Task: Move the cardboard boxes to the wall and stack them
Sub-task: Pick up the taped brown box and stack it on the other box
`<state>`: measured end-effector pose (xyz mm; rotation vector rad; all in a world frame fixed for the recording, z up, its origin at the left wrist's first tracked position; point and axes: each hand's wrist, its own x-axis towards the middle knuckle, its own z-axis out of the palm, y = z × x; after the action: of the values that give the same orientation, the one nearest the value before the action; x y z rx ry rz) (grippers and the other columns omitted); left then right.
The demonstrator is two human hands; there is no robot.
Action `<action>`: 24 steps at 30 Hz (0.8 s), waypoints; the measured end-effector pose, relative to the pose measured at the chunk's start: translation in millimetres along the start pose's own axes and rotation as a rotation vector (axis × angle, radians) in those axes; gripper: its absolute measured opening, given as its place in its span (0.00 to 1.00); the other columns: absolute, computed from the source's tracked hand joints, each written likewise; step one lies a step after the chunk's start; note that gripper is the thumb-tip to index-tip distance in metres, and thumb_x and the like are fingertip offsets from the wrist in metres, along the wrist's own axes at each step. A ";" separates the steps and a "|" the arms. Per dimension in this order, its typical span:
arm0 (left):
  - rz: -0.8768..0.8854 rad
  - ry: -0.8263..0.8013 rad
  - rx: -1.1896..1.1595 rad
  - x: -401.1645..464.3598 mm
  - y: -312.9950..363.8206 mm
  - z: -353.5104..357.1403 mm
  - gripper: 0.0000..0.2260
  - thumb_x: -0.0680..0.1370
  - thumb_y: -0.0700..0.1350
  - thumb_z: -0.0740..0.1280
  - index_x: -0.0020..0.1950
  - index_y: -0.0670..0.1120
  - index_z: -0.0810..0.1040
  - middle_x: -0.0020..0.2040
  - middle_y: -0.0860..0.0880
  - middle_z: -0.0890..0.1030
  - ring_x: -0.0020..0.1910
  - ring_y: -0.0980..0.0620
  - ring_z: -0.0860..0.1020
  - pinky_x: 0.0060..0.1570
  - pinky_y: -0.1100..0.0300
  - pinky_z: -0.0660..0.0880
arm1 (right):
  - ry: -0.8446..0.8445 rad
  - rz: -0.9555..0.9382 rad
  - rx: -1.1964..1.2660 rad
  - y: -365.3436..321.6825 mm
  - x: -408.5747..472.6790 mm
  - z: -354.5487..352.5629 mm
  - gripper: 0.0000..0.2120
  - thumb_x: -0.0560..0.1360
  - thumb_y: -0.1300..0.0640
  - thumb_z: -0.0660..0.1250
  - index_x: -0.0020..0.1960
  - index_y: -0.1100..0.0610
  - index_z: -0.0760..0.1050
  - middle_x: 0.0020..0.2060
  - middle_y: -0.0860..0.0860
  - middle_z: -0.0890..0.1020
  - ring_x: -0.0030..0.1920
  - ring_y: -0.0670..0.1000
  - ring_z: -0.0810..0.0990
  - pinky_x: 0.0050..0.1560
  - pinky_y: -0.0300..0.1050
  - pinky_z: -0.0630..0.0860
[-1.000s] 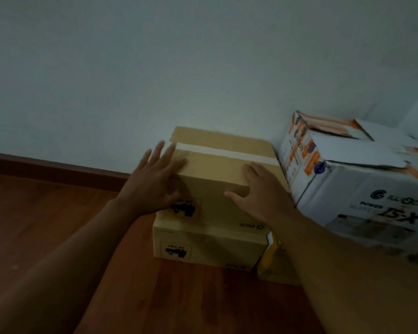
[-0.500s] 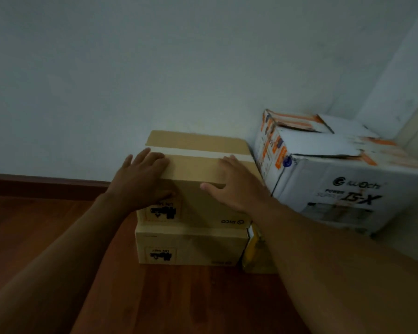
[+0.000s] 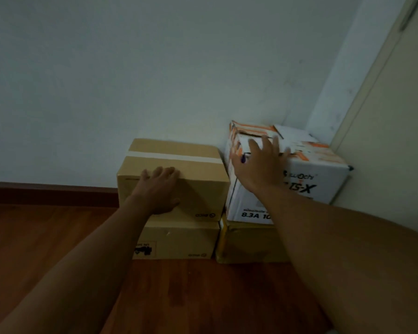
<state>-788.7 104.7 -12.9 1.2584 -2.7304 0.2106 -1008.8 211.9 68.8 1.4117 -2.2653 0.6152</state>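
Two plain brown cardboard boxes are stacked against the white wall: the upper box [image 3: 179, 165] with a white tape strip sits on the lower box [image 3: 186, 239]. To their right a white and orange printed box [image 3: 307, 182] rests on another brown box [image 3: 246, 244] in the corner. My left hand [image 3: 158, 191] lies flat over the upper brown box's front top edge, fingers together. My right hand [image 3: 258, 162] is spread open against the white box's front left top corner, gripping nothing.
The wooden floor [image 3: 179, 297] stretches in front of the stacks. A dark skirting board [image 3: 46, 194] runs along the wall to the left. A pale door or panel [image 3: 391, 141] closes the corner on the right.
My right hand has left the upper brown box and moved right and up onto the white box. My left hand slid slightly along the brown box's front edge. The view shifted right.
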 end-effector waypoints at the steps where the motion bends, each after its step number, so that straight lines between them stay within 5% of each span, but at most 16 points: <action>1: -0.017 -0.006 0.013 -3.2 4.4 2.4 0.40 0.77 0.64 0.61 0.80 0.47 0.46 0.81 0.45 0.49 0.79 0.41 0.51 0.74 0.35 0.53 | -0.064 0.078 -0.034 8.8 -3.4 2.7 0.36 0.75 0.31 0.54 0.76 0.51 0.62 0.78 0.58 0.58 0.79 0.62 0.45 0.74 0.70 0.42; 6: -0.037 0.020 0.053 -6.1 8.2 13.6 0.44 0.76 0.65 0.60 0.80 0.47 0.40 0.81 0.45 0.44 0.79 0.40 0.46 0.74 0.33 0.50 | -0.083 0.093 0.007 34.8 0.4 13.3 0.42 0.71 0.25 0.56 0.77 0.46 0.57 0.80 0.55 0.52 0.79 0.61 0.37 0.72 0.71 0.38; 11: -0.037 0.027 0.037 -0.3 7.4 13.9 0.43 0.76 0.64 0.61 0.80 0.48 0.42 0.81 0.46 0.46 0.79 0.41 0.48 0.73 0.33 0.51 | -0.031 0.077 0.019 55.3 13.7 19.5 0.34 0.74 0.34 0.63 0.75 0.47 0.62 0.79 0.55 0.56 0.79 0.62 0.41 0.73 0.72 0.44; 24: -0.061 -0.069 -0.019 0.7 10.9 7.2 0.41 0.78 0.60 0.61 0.80 0.49 0.38 0.81 0.47 0.40 0.79 0.41 0.41 0.74 0.32 0.45 | -0.018 0.094 0.028 32.3 13.6 23.7 0.33 0.74 0.38 0.64 0.75 0.49 0.63 0.79 0.56 0.57 0.79 0.63 0.40 0.72 0.73 0.41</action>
<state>-797.9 109.8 -20.6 1.3667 -2.7386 0.1370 -1046.1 201.4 51.7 1.3339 -2.3570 0.6687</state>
